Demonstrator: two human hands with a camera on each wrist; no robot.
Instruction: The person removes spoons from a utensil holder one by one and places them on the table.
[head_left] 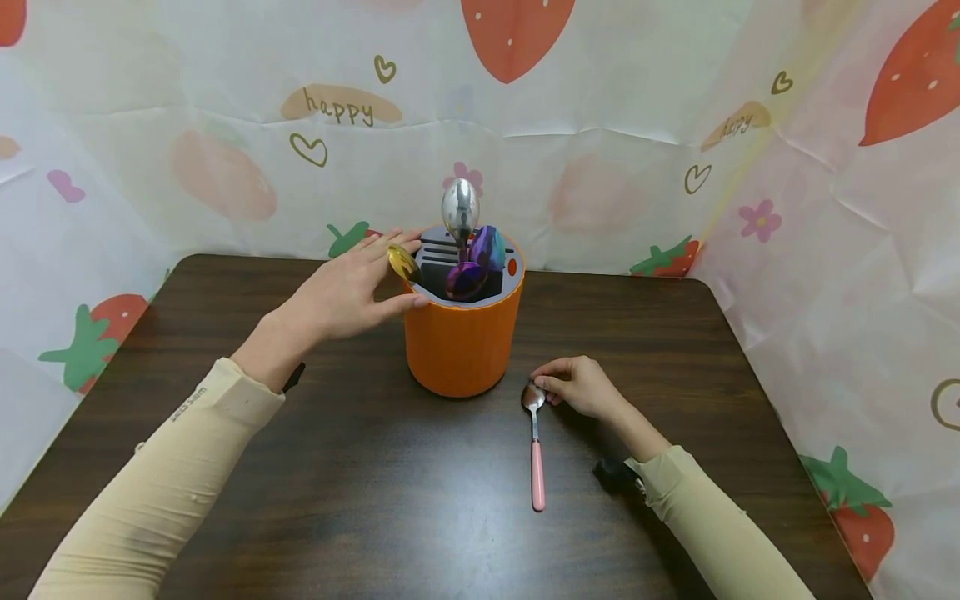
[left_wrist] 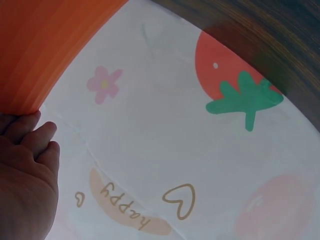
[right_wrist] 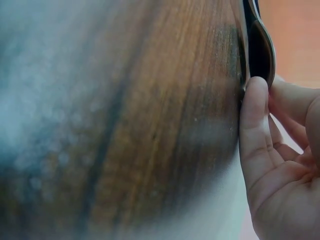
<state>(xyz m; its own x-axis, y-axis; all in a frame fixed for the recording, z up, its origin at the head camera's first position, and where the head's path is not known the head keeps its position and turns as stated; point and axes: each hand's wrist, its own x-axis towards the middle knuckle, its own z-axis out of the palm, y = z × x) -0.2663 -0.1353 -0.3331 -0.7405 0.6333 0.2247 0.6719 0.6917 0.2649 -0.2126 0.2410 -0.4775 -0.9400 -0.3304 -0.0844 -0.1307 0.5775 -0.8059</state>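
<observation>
An orange cutlery holder [head_left: 461, 354] with a grey slotted top stands mid-table. My left hand [head_left: 341, 287] rests against its left rim, fingers extended along the far side and thumb at the near edge; in the left wrist view the fingertips touch the orange wall. To the right of the holder, a spoon [head_left: 536, 442] with a pink handle lies on the table, handle toward me. My right hand [head_left: 585, 387] pinches the tip of its metal bowl [right_wrist: 261, 52] between thumb and fingers. The right wrist view shows the thumb [right_wrist: 256, 107] right against the bowl's edge.
Out of the holder's top stick a silver spoon [head_left: 461, 204], a gold piece of cutlery [head_left: 402, 262] and purple-blue spoons [head_left: 467, 281]. The dark wooden table [head_left: 337, 500] is bounded behind and at the sides by a strawberry-print cloth [head_left: 600, 83].
</observation>
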